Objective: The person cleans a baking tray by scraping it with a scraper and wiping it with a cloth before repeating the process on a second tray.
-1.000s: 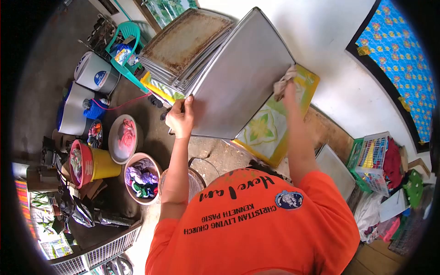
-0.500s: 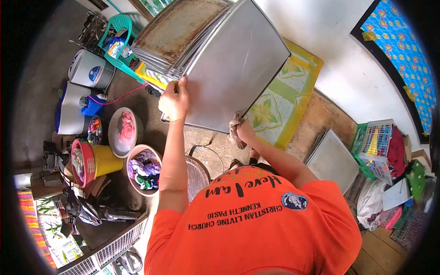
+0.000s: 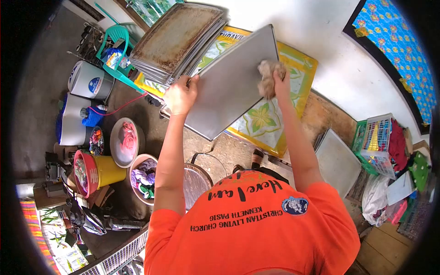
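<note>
A large flat metal baking tray (image 3: 229, 82) is held up and tilted over the table's near edge. My left hand (image 3: 181, 95) is closed on its left edge, thumb on the face. A bunched, brownish rag (image 3: 266, 79) is gripped in my right hand (image 3: 281, 82), which presses it at the tray's right edge. Behind and to the left, a stack of trays (image 3: 178, 39), the top one rust-stained, rests on the table (image 3: 261, 114) with its yellow and green patterned cover.
Left on the floor are a basin with pink cloth (image 3: 115, 153), a tub of clothes (image 3: 153, 195), a yellow bucket (image 3: 110, 162) and a green chair (image 3: 107, 57). To the right, more trays (image 3: 337, 160) lean beside a white crate (image 3: 366, 153).
My right hand with the rag has moved up from the tray's lower corner to its right edge. The tray has tipped and turned, showing more of the table behind it.
</note>
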### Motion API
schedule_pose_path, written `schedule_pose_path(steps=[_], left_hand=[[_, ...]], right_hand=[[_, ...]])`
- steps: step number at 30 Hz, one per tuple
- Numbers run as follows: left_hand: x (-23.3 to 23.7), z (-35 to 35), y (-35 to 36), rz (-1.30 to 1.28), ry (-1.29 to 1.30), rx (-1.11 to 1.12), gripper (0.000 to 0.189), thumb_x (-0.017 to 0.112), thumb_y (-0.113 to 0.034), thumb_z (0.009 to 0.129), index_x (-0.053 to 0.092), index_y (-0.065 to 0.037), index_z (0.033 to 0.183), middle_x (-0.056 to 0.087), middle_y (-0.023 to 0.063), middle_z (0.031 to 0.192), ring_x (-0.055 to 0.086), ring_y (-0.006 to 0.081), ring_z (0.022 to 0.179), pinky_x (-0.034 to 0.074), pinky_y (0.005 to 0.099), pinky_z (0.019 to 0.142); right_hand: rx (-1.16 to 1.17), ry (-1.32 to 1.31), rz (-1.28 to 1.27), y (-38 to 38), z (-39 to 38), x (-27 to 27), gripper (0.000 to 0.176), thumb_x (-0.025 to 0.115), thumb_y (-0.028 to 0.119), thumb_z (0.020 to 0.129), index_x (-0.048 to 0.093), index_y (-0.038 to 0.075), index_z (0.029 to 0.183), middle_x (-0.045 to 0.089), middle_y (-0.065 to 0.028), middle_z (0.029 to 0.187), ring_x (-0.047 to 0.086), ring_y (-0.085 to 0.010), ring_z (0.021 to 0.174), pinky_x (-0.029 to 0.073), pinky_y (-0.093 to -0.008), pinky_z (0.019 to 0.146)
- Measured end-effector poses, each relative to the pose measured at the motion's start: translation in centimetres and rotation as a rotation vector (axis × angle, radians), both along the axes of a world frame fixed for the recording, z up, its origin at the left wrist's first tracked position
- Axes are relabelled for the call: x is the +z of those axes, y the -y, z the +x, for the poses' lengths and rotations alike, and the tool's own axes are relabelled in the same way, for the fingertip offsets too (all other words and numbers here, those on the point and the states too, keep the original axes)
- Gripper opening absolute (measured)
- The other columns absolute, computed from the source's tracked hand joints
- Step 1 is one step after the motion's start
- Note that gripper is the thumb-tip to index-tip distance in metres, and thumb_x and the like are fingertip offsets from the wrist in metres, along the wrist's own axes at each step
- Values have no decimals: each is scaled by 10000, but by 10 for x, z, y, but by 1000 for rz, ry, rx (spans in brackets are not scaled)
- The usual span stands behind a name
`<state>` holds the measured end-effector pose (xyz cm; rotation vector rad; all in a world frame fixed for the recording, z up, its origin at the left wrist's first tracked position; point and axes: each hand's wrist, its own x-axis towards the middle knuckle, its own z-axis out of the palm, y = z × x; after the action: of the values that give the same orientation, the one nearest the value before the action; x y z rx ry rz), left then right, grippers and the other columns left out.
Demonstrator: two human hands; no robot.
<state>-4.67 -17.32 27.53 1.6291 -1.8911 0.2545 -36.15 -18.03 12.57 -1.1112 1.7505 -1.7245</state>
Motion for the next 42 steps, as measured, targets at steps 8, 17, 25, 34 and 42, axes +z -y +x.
schedule_pose_path(steps=[8,17,25,34,42], left_hand=[[2,-19,9,-86,128,-103,386,609,-422,832,547,-134,583,583,112,518,590,316,460,471,425,458],[8,-11,-2,-101,142,-118,395,628,-418,840,543,-120,594,542,101,492,568,294,446,433,384,418],[9,-21,-6,-128,139,-124,418,549,-417,895,552,-120,602,550,113,505,565,303,440,426,391,411],[20,-25,-13,127,34,-116,471,363,-427,974,607,-86,760,603,168,622,598,370,557,455,452,511],[14,-28,-16,-130,150,-208,349,542,-336,912,540,-131,630,549,93,523,549,294,434,426,372,419]], right_hand=[[-13,-623,-62,-29,166,18,601,572,201,840,355,11,1367,378,-251,1330,355,-416,1209,275,-513,1006],[727,-554,-437,-48,162,10,350,636,225,759,622,209,1108,650,2,1057,606,-223,983,423,-474,878],[-246,-458,-260,32,81,47,522,558,45,776,444,24,1285,466,-226,1155,435,-408,1096,334,-503,954],[288,-968,-634,-53,199,44,156,594,325,763,646,301,908,546,52,945,489,-210,823,375,-399,688],[-274,-589,-141,23,36,63,399,589,87,731,589,99,1130,504,-161,1173,464,-374,1100,397,-447,921]])
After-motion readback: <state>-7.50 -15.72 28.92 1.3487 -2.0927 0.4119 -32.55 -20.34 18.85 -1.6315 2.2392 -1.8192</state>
